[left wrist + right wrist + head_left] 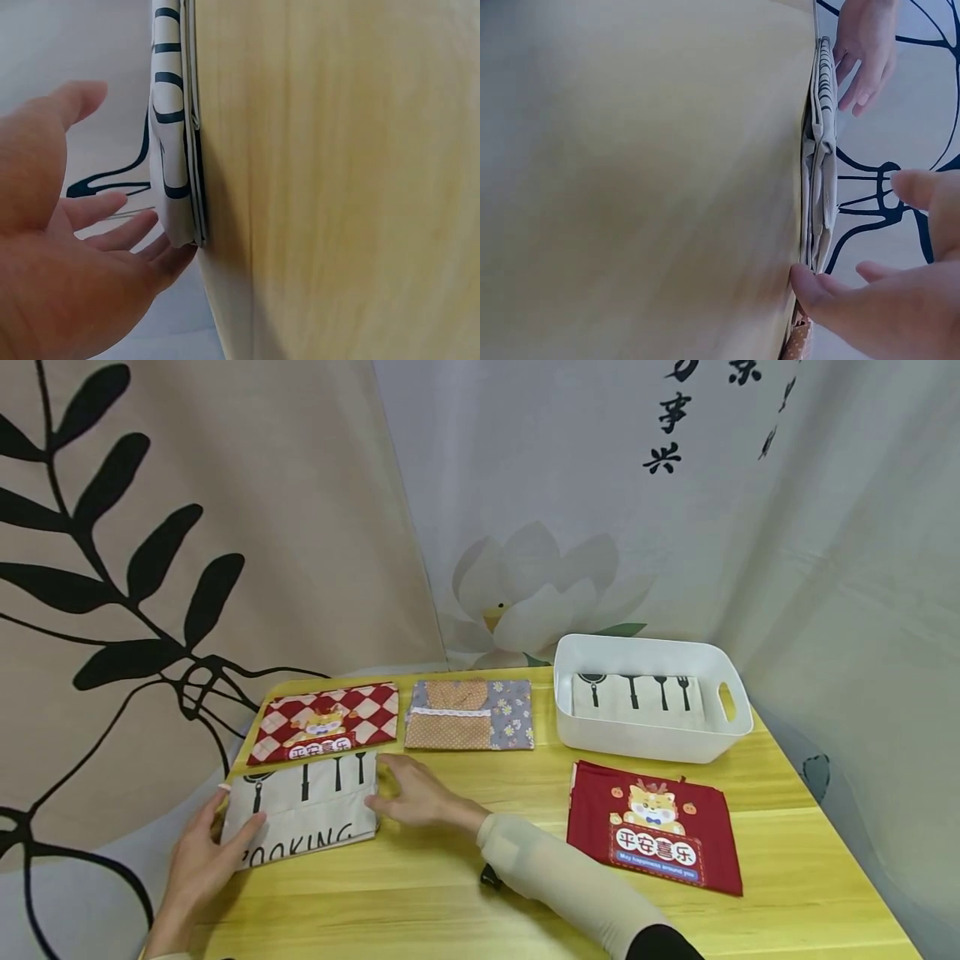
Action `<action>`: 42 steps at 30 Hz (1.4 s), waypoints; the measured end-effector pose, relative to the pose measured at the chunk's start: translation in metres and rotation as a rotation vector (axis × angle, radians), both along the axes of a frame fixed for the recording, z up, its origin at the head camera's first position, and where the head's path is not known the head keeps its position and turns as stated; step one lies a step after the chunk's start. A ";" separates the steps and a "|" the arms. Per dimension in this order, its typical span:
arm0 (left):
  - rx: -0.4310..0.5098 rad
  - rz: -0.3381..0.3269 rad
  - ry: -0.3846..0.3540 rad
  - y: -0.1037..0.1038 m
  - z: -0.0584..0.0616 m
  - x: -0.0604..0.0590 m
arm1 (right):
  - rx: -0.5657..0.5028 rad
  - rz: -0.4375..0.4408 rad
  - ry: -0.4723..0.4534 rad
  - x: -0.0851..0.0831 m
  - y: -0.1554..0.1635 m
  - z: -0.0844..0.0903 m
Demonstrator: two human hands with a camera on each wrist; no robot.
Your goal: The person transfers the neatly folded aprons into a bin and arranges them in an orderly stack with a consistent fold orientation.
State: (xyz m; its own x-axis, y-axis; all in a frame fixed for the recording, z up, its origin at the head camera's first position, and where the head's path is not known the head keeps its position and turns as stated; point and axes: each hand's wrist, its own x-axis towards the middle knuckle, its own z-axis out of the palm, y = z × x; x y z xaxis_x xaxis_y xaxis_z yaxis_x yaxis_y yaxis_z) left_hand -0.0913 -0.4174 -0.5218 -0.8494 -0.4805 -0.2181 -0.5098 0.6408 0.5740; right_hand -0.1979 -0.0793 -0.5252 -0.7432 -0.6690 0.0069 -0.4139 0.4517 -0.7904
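A folded white apron (303, 806) with black utensil prints and large lettering lies flat at the front left of the table. My left hand (201, 860) is at its left edge, fingers fairly straight and thumb raised over the print. In the left wrist view, the fingertips (154, 225) meet the apron's lower corner. On the opposite side, my right hand (420, 789) has its fingers extended at the right edge. The right wrist view shows a fingertip (806, 281) beside the end of the folded layers (821, 187), the thumb held apart.
Behind it lie a red-and-cream checked folded cloth (326, 722) and a grey floral one with a tan pocket (468, 714). A white bin (645, 743) at the back right holds another utensil-print cloth (637, 702). A dark red folded cloth (652, 827) sits before the bin.
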 end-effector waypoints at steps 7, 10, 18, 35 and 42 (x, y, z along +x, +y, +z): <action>-0.015 -0.015 -0.026 -0.004 -0.002 -0.002 | 0.024 -0.022 0.019 -0.005 -0.005 0.000; -0.028 -0.021 -0.039 -0.006 -0.003 -0.003 | 0.034 -0.033 0.011 -0.006 -0.008 0.000; -0.050 -0.055 -0.072 -0.007 -0.004 -0.004 | 0.085 -0.051 0.014 -0.009 -0.019 -0.002; -0.062 -0.028 -0.120 -0.005 -0.006 -0.007 | 0.119 -0.088 0.033 -0.018 -0.037 -0.016; -0.067 -0.006 -0.060 0.000 -0.007 -0.005 | 0.091 -0.167 0.005 -0.012 -0.039 -0.008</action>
State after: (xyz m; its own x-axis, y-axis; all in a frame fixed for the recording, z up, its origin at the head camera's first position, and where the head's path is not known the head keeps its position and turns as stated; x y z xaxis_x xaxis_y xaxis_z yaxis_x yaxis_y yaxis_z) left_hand -0.0964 -0.4173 -0.5284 -0.8387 -0.4907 -0.2365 -0.5382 0.6799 0.4980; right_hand -0.2096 -0.1188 -0.5334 -0.8440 -0.5346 -0.0440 -0.3309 0.5835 -0.7416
